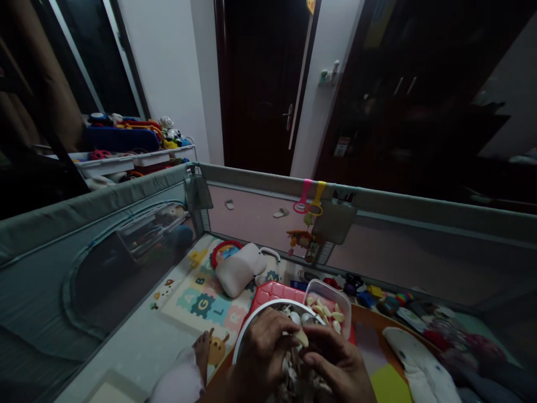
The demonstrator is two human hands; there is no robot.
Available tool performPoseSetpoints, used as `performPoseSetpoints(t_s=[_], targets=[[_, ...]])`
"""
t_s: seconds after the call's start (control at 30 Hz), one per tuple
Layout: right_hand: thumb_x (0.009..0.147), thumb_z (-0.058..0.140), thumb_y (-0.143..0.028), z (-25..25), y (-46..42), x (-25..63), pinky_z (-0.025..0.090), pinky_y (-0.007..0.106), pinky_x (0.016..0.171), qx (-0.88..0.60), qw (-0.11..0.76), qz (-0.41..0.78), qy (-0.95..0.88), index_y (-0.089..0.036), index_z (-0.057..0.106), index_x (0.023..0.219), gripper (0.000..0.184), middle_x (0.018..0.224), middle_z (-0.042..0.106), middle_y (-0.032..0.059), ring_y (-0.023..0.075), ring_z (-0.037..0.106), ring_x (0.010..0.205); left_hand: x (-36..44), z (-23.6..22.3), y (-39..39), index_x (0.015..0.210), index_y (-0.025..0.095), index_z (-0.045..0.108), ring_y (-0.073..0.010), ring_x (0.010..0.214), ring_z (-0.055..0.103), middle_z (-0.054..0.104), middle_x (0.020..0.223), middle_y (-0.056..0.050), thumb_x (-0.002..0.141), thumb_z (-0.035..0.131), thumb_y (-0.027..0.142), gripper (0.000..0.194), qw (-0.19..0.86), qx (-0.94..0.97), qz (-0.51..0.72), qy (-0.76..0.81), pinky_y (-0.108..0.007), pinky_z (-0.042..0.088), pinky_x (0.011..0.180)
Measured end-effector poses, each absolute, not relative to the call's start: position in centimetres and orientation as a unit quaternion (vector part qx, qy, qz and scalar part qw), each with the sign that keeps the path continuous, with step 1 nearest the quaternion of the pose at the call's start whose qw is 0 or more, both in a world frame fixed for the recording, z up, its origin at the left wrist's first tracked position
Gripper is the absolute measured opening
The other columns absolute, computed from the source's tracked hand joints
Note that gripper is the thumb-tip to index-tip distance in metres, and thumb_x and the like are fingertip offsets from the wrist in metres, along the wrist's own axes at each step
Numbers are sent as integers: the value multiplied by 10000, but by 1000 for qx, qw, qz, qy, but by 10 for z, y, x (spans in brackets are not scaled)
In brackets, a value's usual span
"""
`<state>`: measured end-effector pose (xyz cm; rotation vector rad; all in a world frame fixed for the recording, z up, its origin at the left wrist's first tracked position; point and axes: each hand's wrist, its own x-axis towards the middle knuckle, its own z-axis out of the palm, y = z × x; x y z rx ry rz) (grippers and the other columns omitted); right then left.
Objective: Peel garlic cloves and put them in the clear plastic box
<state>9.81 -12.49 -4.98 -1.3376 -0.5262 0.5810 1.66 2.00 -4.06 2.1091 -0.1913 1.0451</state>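
Over a white round bowl, my left hand and my right hand meet with their fingers closed around a pale garlic clove. The clove shows between the two sets of fingertips. Below them, garlic skins and whitish garlic pieces fill the bowl, partly covered by my hands. Just behind the bowl stands a clear plastic container holding several peeled cloves. Both rest on or over a red tray-like surface.
A grey playpen rail with mesh sides surrounds the mat. On the mat lie a white cushion-like object and a round red toy. Toys line the right side, near a white cloth. A person's foot is at left.
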Motion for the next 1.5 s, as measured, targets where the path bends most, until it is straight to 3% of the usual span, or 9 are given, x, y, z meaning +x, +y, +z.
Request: performPoseSetpoints(t_s=[0.17,0.43,0.57,0.77,1.0,1.2,1.3,1.37,1.5], targets=[[645,779,-291,-46,-126,95,518,221,659,-625,701,242,-245,-235,747,786,155,749,742,27,186,675,715,14,-39,18,848,162,590,-175,700,627,647,731,-58,855,525,116,80,376,830,408,-67,-235,489,618],[669,743,-359,-41,-128,94,541,222,562,-670,681,193,-223,-222,742,772,171,681,734,27,188,674,610,13,-33,16,744,159,585,-142,629,608,626,683,-35,812,601,106,88,351,831,426,-62,-202,469,588],[680,710,-374,-37,-141,109,563,248,658,-738,641,59,-204,-223,747,819,209,841,754,50,234,698,766,14,-36,21,777,159,604,-138,626,607,611,686,-34,799,581,66,98,371,816,439,-54,-190,465,569],[718,627,-406,-55,-151,152,554,318,694,-807,538,-122,-210,-200,742,856,273,839,756,70,249,698,755,14,-35,28,756,165,598,-120,587,599,632,656,-1,716,598,-1,171,430,804,410,-22,-169,460,558],[746,587,-373,-74,-143,164,558,314,686,-807,543,-85,-217,-189,718,967,316,892,753,79,230,701,770,13,-35,31,755,162,624,-130,627,613,652,678,-9,760,621,79,83,461,806,371,1,-184,464,589],[754,602,-375,-53,-148,146,530,281,604,-785,556,-26,-271,-192,720,779,219,743,737,58,208,674,667,14,-39,33,736,162,623,-148,642,614,647,683,-23,778,607,125,59,464,814,350,22,-216,472,600],[758,623,-327,-40,-150,134,499,274,597,-798,469,55,-374,-209,702,699,153,679,712,36,191,649,630,14,-39,34,749,165,624,-156,657,613,649,697,-30,788,597,140,54,465,815,345,30,-231,474,609],[714,669,-273,-36,-147,125,499,292,659,-815,385,101,-422,-222,705,767,82,780,719,44,209,656,717,14,-38,33,750,164,627,-155,654,612,649,695,-29,791,592,137,60,459,818,345,29,-233,472,612],[609,670,-123,-41,-136,112,492,322,705,-879,220,106,-409,-236,699,850,268,939,698,83,260,638,857,14,-36,34,731,157,625,-151,641,608,646,679,-24,786,591,115,77,436,834,338,13,-228,468,608]])
